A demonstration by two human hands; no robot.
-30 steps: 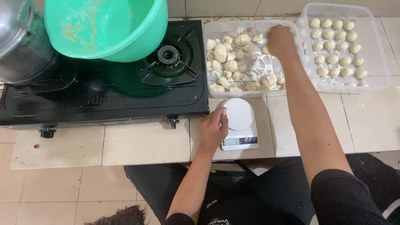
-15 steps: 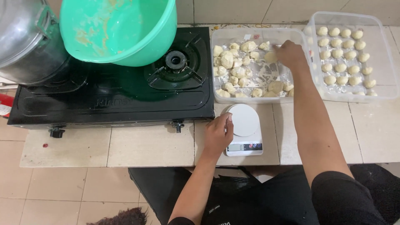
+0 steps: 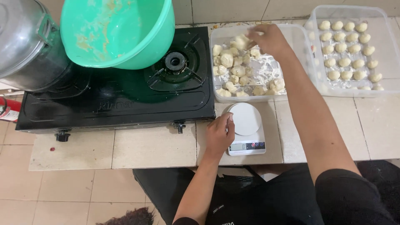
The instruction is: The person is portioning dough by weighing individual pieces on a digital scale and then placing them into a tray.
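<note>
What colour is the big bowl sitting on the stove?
The bowl is mint green, smeared with dough residue inside; the head view shows it.

Green bowl (image 3: 118,31), black stove (image 3: 116,96), steel pot (image 3: 25,41)

Green bowl (image 3: 121,31) smeared tan, black stove (image 3: 116,100), white scale (image 3: 246,127), pale dough pieces (image 3: 233,68), beige tiles (image 3: 154,148)

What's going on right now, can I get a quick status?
Left hand rests at the kitchen scale, open. Right hand over the near tray, pinching a dough piece. Far tray holds rolled balls. Nothing in the way.
</note>
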